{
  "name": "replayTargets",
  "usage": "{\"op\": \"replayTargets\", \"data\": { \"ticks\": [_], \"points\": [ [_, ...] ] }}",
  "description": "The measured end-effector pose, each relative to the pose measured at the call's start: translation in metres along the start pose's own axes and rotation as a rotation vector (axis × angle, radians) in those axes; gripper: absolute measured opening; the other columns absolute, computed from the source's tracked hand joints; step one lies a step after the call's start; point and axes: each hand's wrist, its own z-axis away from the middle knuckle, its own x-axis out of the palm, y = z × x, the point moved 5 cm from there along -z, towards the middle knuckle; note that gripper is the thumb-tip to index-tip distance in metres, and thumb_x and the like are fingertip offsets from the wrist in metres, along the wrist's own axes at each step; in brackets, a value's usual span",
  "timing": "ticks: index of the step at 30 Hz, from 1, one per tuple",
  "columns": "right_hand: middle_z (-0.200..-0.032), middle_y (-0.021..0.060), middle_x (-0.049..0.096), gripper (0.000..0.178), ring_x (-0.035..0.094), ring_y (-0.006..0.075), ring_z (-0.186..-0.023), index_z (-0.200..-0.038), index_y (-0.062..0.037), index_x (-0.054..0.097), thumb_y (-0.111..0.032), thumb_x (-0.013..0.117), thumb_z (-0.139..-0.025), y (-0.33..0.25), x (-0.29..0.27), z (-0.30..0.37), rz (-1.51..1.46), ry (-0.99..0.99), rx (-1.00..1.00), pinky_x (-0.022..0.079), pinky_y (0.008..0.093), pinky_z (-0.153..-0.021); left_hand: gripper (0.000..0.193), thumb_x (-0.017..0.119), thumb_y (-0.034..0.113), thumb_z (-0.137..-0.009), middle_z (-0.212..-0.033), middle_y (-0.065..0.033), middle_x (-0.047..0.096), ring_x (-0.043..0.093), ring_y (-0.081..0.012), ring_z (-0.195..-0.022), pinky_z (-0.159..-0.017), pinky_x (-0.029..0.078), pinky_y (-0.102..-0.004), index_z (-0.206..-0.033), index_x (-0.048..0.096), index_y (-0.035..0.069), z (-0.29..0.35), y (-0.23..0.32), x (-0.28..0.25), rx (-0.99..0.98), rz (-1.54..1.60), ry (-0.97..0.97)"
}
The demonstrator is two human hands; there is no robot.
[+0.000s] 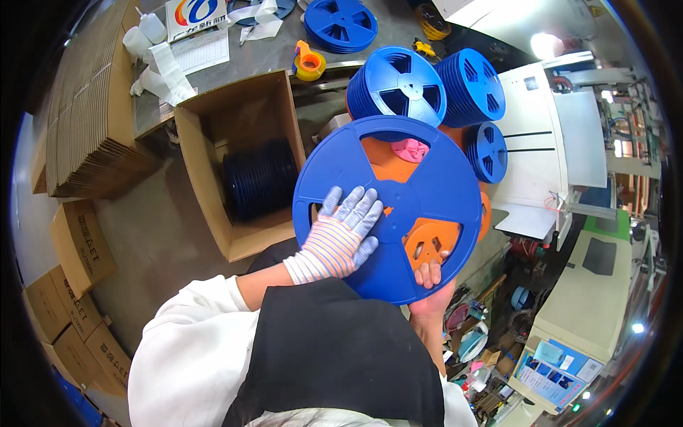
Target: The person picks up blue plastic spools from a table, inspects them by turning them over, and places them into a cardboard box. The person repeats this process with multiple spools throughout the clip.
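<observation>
A large blue plastic reel [445,171] is in front of my body, its flat face toward me. My left hand [340,238], in a striped grey-fingered glove, lies flat on that face with its fingers stretched out, left of the hub. At the lower right rim, the fingers of my bare right hand [430,288] come through a window of the reel and grip its edge. Through the windows show an orange surface [388,167], a pink cloth [410,150] and an orange slotted part [430,238].
Left of the reel, an open carton [196,153] holds a stack of dark blue reels [260,178]. More blue reels [398,89] stand beyond mine. A metal table [281,46] carries a tape dispenser [308,62]. Folded cardboard [92,107] and closed boxes [82,245] line the left; machinery [583,277] occupies the right.
</observation>
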Motion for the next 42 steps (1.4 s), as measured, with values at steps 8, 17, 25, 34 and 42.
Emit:
{"op": "replayTargets", "data": {
  "ticks": [8, 17, 25, 34, 42],
  "points": [
    [-0.052, -0.005, 0.037, 0.02, 0.036, 0.0077, -0.044, -0.106, -0.0124, 0.055, -0.028, 0.042, -0.103, 0.002, -0.014, -0.005, -0.045, -0.013, 0.026, 0.038, 0.0244, -0.049, 0.053, 0.054, 0.031, -0.09, -0.148, -0.0109, 0.046, 0.035, -0.0342, -0.14, -0.115, 0.014, -0.0581, -0.139, 0.051, 0.011, 0.0, -0.02, 0.006, -0.059, -0.101, -0.01],
    [-0.052, -0.0048, 0.038, 0.022, 0.036, 0.007, -0.043, -0.105, -0.0122, 0.056, -0.028, 0.041, -0.104, 0.002, -0.022, -0.007, -0.055, 0.014, 0.026, 0.038, 0.023, -0.046, 0.05, 0.052, 0.034, -0.09, -0.146, -0.0086, 0.048, 0.037, -0.0354, -0.139, -0.115, 0.01, -0.0617, -0.137, 0.054, 0.016, -0.002, -0.034, 0.0, -0.178, -0.227, 0.047],
    [-0.053, -0.0052, 0.038, 0.021, 0.036, 0.0071, -0.043, -0.104, -0.0121, 0.056, -0.026, 0.041, -0.104, 0.004, -0.029, -0.008, -0.106, -0.022, 0.078, 0.037, 0.0233, -0.046, 0.044, 0.051, 0.041, -0.092, -0.154, -0.0183, 0.035, 0.025, -0.0451, -0.142, -0.113, 0.007, -0.0649, -0.134, 0.059, 0.03, 0.005, -0.079, -0.013, -0.44, -0.379, 0.29],
    [-0.054, -0.005, 0.038, 0.022, 0.036, 0.007, -0.043, -0.104, -0.0119, 0.056, -0.026, 0.04, -0.104, 0.001, -0.037, -0.005, -0.085, -0.039, 0.078, 0.038, 0.0232, -0.046, 0.047, 0.06, 0.039, -0.089, -0.157, -0.0248, 0.024, 0.018, -0.0494, -0.144, -0.114, 0.007, -0.0631, -0.136, 0.057, 0.035, 0.016, -0.072, -0.018, -0.518, -0.57, 0.323],
    [-0.051, -0.0049, 0.035, 0.022, 0.036, 0.0077, -0.043, -0.103, -0.0116, 0.056, -0.026, 0.039, -0.104, 0.002, -0.035, -0.001, -0.051, 0.034, 0.08, 0.039, 0.0247, -0.047, 0.04, 0.057, 0.04, -0.088, -0.153, -0.0249, 0.032, 0.025, -0.0499, -0.14, -0.112, 0.007, -0.0656, -0.127, 0.064, 0.033, 0.016, -0.038, -0.006, -0.28, -0.272, 0.235]
  ]
}}
